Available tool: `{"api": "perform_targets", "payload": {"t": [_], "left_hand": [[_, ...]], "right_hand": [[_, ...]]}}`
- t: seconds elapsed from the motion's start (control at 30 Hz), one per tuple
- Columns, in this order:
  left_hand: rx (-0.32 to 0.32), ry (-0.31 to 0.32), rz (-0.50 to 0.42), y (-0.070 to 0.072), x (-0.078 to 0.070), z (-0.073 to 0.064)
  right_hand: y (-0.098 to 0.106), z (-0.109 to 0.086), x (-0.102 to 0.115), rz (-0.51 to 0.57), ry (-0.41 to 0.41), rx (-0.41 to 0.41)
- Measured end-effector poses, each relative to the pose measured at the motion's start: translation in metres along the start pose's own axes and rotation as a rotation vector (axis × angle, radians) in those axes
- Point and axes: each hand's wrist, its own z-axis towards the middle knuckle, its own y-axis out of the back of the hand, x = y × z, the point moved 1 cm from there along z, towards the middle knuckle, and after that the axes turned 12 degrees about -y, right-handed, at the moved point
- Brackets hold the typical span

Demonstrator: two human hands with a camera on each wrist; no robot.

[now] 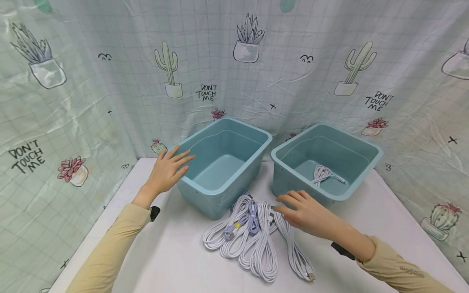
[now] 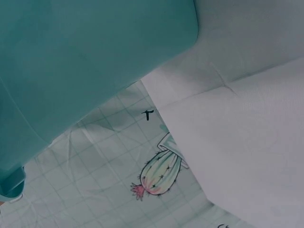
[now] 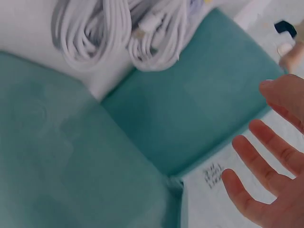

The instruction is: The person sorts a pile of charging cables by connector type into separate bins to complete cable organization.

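My left hand (image 1: 166, 169) is at the left rim of the left blue-green bin (image 1: 205, 201), fingers spread and extended. In the left wrist view the outer wall of that bin (image 2: 95, 57) fills the upper left. My right hand (image 1: 305, 213) hovers in front of the right bin (image 1: 283, 181), beside the bundled cables, its fingers loosely bent and holding nothing. Several white cables (image 1: 265, 258) lie coiled between and in front of the bins, with a pale purple cable (image 1: 253, 219) on top. One white cable (image 1: 321, 174) lies inside the right bin. The right wrist view shows my right fingers (image 3: 256, 164) apart.
A white-covered table (image 1: 176, 260) carries the bins and cables. A patterned curtain (image 1: 205, 49) with cactus drawings encloses the back and both sides. The left bin's inside shows a bare floor (image 1: 223, 167). A yellow tag (image 1: 237, 225) sits among the cables.
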Motion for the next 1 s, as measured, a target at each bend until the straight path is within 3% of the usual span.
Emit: {"api": "perform_targets", "payload": {"t": [0.6, 1.0], "left_hand": [[-0.004, 0.003, -0.005, -0.001, -0.001, 0.000], [-0.012, 0.003, -0.001, 0.000, -0.001, 0.000]], "right_hand": [[-0.045, -0.008, 0.026, -0.090, 0.107, 0.150], [-0.072, -0.013, 0.026, -0.137, 0.199, 0.137]]}}
